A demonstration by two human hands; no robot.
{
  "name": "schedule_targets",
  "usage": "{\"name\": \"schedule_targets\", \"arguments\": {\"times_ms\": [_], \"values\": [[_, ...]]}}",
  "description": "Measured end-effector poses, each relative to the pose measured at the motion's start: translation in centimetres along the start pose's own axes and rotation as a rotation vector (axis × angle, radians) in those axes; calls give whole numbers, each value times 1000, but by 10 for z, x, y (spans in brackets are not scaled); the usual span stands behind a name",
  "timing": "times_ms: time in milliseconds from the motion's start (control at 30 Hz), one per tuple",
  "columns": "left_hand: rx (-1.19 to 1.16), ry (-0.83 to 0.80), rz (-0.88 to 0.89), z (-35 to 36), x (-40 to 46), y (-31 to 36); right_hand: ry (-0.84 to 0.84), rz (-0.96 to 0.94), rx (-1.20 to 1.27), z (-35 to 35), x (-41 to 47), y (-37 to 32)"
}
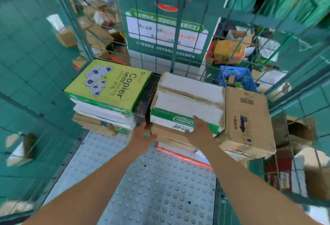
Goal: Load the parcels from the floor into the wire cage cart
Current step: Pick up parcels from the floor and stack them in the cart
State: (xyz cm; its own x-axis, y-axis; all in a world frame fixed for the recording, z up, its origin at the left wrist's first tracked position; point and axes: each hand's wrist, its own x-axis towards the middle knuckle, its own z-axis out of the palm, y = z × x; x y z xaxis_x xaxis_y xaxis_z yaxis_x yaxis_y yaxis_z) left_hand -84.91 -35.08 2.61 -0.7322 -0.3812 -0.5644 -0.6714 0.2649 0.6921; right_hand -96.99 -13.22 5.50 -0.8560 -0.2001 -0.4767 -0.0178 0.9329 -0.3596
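I look into the green wire cage cart (175, 46), whose studded metal floor (151, 180) lies under my arms. Parcels are stacked against its back wall. At the left a green Copier paper box (109, 83) tops one stack. A black box (146, 99) stands beside it. A white box with a green band (189, 99) lies on a flat brown carton (169, 135). My right hand (201, 130) presses flat against the white box's front face. My left hand (144, 133) rests against the brown carton's left front corner, its fingers blurred. A tall brown carton (248, 121) leans at the right.
A red-edged box (184, 157) lies lowest in the middle stack. Outside the wire stand a blue crate (235, 78), a yellow box (226, 51), loose cartons at the back left (98, 33) and more at the right (303, 130). Mesh walls close in on both sides.
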Motion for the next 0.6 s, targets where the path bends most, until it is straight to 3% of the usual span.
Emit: {"name": "schedule_targets", "arguments": {"times_ms": [133,300,433,600], "values": [[-304,-3,-119,-35,-85,-33,-315,148,550,34,-84,-70],[-726,132,-203,-103,-193,-86,-542,169,775,91,-201,-147],[-884,241,-196,-154,-284,-157,-596,147,833,150,-294,-196],[-1034,393,-282,-200,-388,-268,-754,116,671,236,-400,-245]]}}
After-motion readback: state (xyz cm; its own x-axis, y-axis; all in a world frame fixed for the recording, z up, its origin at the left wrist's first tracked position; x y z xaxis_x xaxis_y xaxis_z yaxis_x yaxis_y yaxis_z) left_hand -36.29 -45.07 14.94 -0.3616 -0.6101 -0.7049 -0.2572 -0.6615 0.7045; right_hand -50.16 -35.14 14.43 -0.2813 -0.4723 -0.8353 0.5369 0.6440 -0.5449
